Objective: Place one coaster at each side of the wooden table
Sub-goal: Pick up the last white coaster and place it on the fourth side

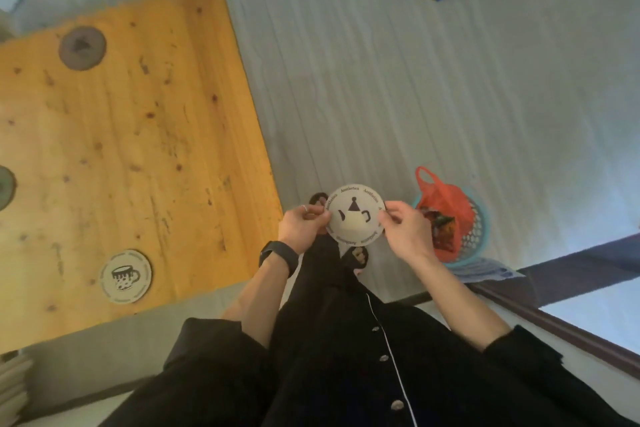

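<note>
Both hands, left (pixel 304 224) and right (pixel 403 222), pinch the teapot coaster (pixel 355 215) by its rim at three o'clock off the bench (pixel 145 135), probably heading for its bare side.

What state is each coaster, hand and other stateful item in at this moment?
Teapot coaster: held off the table, picture side up.
Left hand: pinching its left edge.
Right hand: pinching its right edge.
Mug coaster: flat near the wooden table's near edge.
Dark coaster: flat near the far edge.
Third coaster: flat, partly cropped.
Orange bag: open in basket.
</note>
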### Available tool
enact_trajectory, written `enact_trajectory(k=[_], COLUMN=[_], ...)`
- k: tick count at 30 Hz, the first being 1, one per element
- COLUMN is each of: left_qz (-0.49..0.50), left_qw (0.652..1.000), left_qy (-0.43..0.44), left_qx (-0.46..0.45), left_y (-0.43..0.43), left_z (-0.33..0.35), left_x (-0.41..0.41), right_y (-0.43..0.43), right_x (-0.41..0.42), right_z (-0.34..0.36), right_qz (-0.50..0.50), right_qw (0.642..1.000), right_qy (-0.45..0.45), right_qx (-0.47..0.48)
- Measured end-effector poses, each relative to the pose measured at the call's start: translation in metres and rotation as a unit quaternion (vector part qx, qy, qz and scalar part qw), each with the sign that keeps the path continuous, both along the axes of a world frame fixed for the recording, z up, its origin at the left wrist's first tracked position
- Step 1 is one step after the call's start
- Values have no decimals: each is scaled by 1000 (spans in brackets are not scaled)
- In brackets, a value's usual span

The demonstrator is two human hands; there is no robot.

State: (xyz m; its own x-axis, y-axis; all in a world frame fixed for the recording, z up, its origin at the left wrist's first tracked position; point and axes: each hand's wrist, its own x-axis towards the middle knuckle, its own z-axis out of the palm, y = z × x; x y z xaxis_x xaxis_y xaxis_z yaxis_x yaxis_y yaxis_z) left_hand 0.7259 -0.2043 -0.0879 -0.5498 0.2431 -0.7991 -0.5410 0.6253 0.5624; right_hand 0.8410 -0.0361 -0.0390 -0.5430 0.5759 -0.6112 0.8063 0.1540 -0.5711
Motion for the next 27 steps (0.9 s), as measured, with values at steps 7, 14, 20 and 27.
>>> enact_trajectory(k=[7,14,20,27], left_qz=[169,337,469,632], left_qw=[986,941,883,770], left_qy=[7,-9,-3,-7], left_qx=[-1,-5,-36,-88], left_y=[6,19,8,1], left_z=[-20,-15,-7,-17], left_x=[-56,-117,-148,-174], right_y=[34,48,31,-13], right_x=[-119,-250,-332,-427], right_z=[-3,-9,-16,-49], right_qz=[161,327,454,610], right_qw=[987,945,890,789], right_qy=[-6,-18,-41,-69], right_qx=[-13,9,5,12])
